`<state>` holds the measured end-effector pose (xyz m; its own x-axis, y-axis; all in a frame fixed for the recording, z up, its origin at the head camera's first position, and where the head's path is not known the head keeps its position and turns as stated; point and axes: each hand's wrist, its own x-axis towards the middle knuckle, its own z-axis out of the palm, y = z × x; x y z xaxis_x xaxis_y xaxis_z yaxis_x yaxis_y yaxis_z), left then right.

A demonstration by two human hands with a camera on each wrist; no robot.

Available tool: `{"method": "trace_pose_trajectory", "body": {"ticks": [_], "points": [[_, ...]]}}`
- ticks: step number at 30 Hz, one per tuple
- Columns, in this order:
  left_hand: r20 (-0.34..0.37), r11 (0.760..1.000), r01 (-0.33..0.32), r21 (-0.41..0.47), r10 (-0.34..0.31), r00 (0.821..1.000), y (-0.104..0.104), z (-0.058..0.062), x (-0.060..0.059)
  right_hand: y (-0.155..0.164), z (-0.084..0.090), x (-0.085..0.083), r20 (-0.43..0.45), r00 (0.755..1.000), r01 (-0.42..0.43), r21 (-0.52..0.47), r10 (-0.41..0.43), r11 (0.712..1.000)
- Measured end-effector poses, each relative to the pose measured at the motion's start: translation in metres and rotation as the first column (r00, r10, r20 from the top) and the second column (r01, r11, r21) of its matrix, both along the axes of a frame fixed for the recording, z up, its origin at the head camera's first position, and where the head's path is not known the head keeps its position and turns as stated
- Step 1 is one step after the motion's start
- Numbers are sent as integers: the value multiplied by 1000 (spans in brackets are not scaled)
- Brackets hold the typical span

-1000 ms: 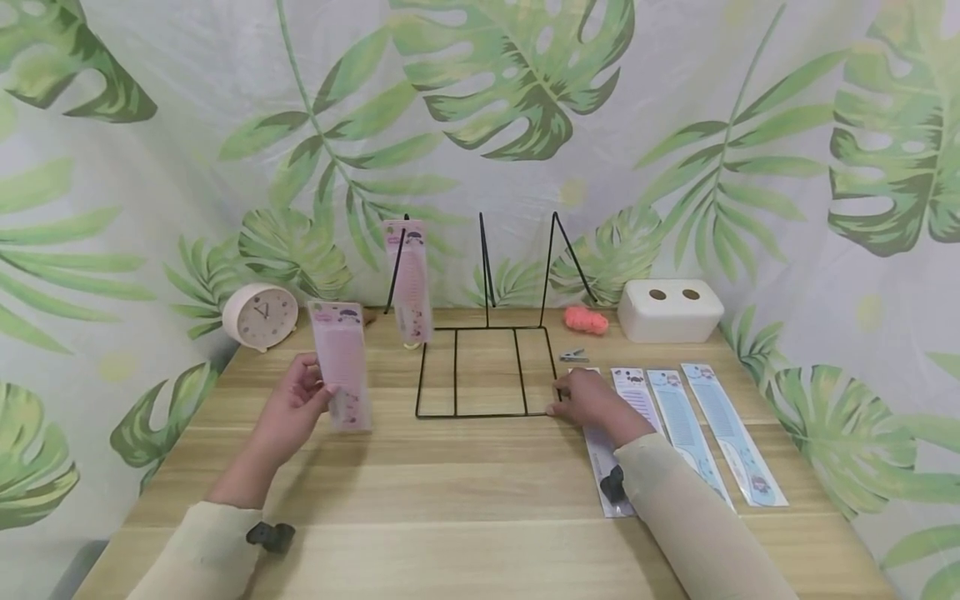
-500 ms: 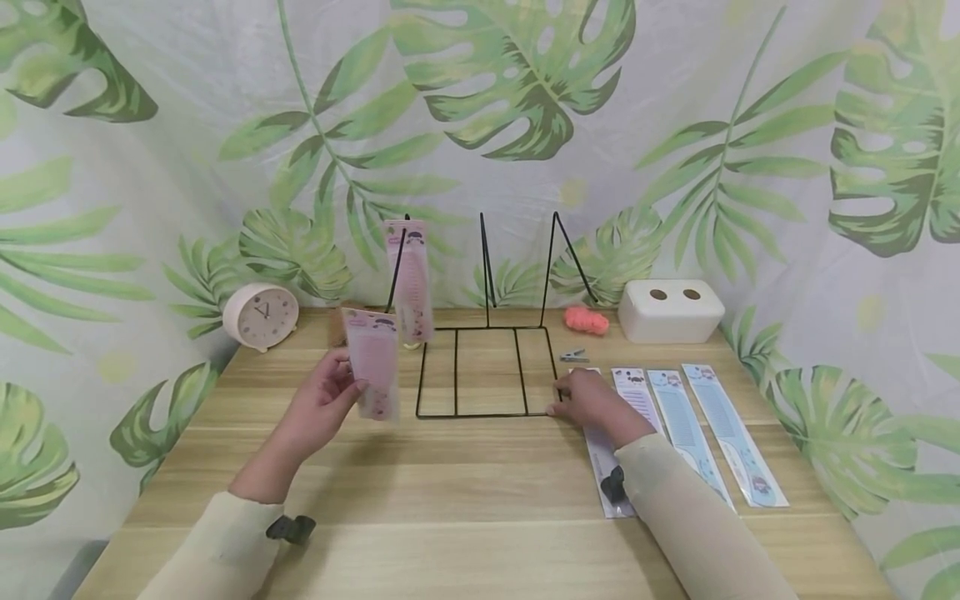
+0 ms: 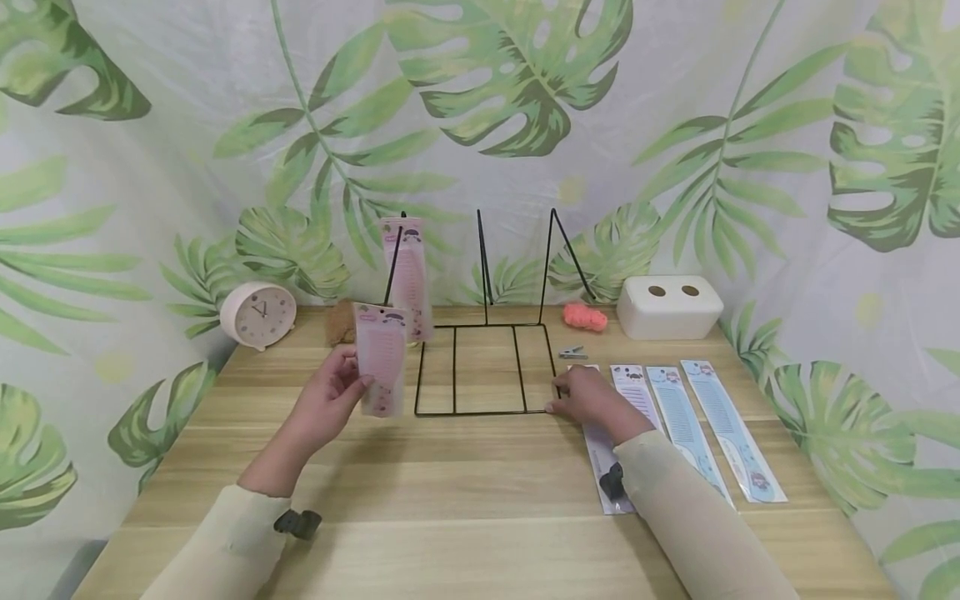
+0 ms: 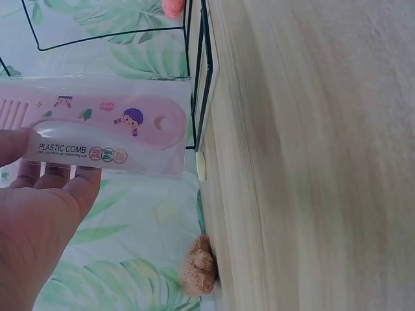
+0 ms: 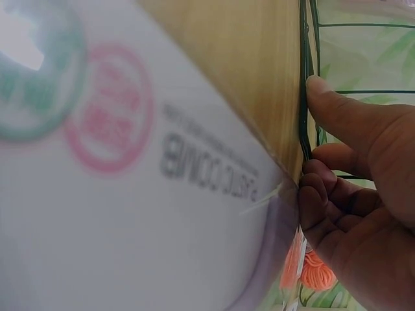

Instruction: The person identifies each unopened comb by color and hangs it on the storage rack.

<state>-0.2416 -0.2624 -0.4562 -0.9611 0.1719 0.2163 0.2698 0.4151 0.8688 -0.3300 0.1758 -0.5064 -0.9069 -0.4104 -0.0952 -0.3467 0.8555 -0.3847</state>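
Observation:
My left hand [image 3: 324,408] pinches a packaged pink comb [image 3: 381,358] by its side between thumb and fingers, held upright in front of the rack's left arm. "PLASTIC COMB" is printed on its clear sleeve [image 4: 139,159] in the left wrist view. The black wire rack [image 3: 480,413] stands on the table, with three sloping arms above its base. Another packaged pink comb [image 3: 409,279] hangs on the left arm. With thumb and fingers, my right hand [image 3: 592,402] grips the front right corner of the rack's base. Below that hand lies a packaged purple comb [image 3: 606,471], partly covered by the forearm.
More packaged combs, one purple [image 3: 630,385] and two blue, one of them far right [image 3: 729,433], lie on the right. Behind stand a white box [image 3: 670,310], coral yarn [image 3: 585,317] and a small metal clip [image 3: 573,352]. A clock [image 3: 260,315] and brown fuzzy object [image 3: 341,322] are at left.
My left hand has carried the packaged pink comb rightward, close to the rack's left arm, uncovering the brown fuzzy object. The right hand keeps its grip on the rack's corner.

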Motion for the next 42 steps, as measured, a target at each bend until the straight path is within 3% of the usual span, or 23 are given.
{"method": "trace_pose_trajectory", "body": {"ticks": [13, 20, 25, 28, 34, 42], "points": [[0, 997, 7, 74, -7, 1000, 4, -3, -8, -1, 1, 3, 14, 1000, 9, 5, -9, 1000], [-4, 999, -21, 49, 21, 1000, 4, -2, -13, -1, 5, 3, 12, 1000, 28, -2, -28, 1000], [11, 993, -71, 99, 70, 997, 9, -2, -22, -2, 5, 2, 3, 1000, 17, -1, -17, 1000], [16, 978, -149, 147, 148, 989, 16, -1, -32, -1, 5, 3, -3, 1000, 9, -5, -9, 1000], [45, 927, -309, 214, 306, 951, 32, 8, -57, 0, 5, 3, -1, 1000, 27, 0, -27, 1000], [61, 882, -359, 305, 358, 932, 49, 7, -80, -1, 4, 3, 11, 1000, 20, -15, -20, 1000]]}}
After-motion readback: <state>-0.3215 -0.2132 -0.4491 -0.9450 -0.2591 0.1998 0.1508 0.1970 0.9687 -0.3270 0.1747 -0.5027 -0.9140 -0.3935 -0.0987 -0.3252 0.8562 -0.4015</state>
